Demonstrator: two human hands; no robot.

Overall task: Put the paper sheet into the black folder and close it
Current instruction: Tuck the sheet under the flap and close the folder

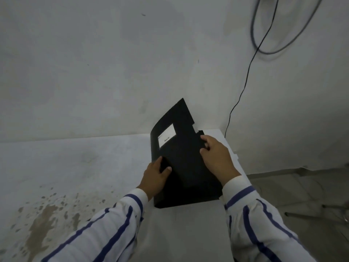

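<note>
The left hand (156, 176) pinches the folder (181, 157) at its left edge; the right hand (215, 156) grips the right edge by the flap. Held over the table (75, 167), it looks light, stiffish and smooth, best held by opposite edges. No paper visible.

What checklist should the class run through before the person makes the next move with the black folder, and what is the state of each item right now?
1. Left hand grips the black folder at its left edge: ok.
2. Right hand holds the folder's right edge, by the notched flap: ok.
3. Folder's near end rests on the white table, far end raised: ok.
4. Paper sheet is inside the folder: cannot tell; only a white edge shows past the right hand.
5. Folder is fully closed: cannot tell; the flap looks unfastened.
6. Black cable hangs clear of the folder: ok.
</note>
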